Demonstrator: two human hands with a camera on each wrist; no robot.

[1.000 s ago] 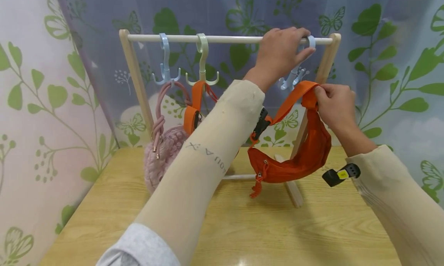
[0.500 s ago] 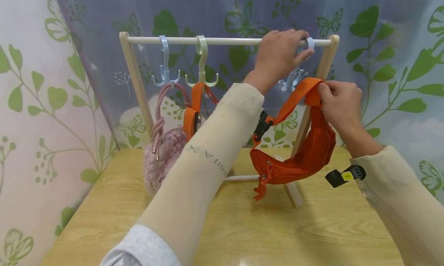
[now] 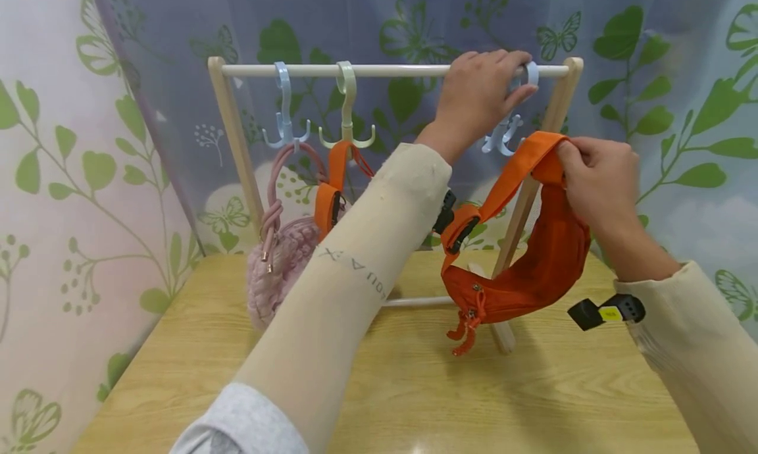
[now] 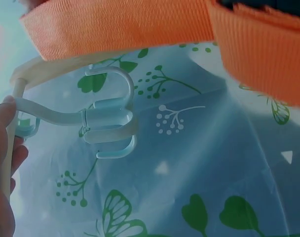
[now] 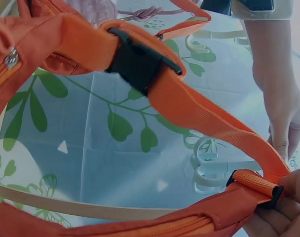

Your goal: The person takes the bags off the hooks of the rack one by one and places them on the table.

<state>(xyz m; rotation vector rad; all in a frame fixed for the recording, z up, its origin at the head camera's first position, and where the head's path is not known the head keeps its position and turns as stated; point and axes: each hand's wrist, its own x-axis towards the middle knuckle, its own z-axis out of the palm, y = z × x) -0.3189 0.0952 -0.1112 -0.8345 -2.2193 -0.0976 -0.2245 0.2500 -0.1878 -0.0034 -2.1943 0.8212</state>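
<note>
At the right end of the rack, my left hand (image 3: 481, 92) grips the white rail (image 3: 403, 70). Its thumb reaches the neck of a light blue multi-prong hook (image 4: 105, 121) that hangs there. My right hand (image 3: 604, 181) pinches the webbing strap of an orange waist bag (image 3: 527, 286), near a black slider (image 5: 273, 196). The bag hangs from this hand in front of the rack's right leg, and its strap (image 3: 521, 168) loops up close before the blue prongs. A black buckle (image 5: 140, 61) on the strap shows in the right wrist view.
On the left, a fluffy pink bag (image 3: 281, 263) hangs from another blue hook (image 3: 285, 108). Beside it, a pale green hook (image 3: 347, 105) bears an orange strap (image 3: 337, 168); my left forearm hides what is below. The rack stands on a wooden table (image 3: 450, 401) before patterned curtains.
My right hand has shifted right with the orange waist bag, carrying it further from the rack's middle and slightly nearer. My left hand has stayed at the rail.
</note>
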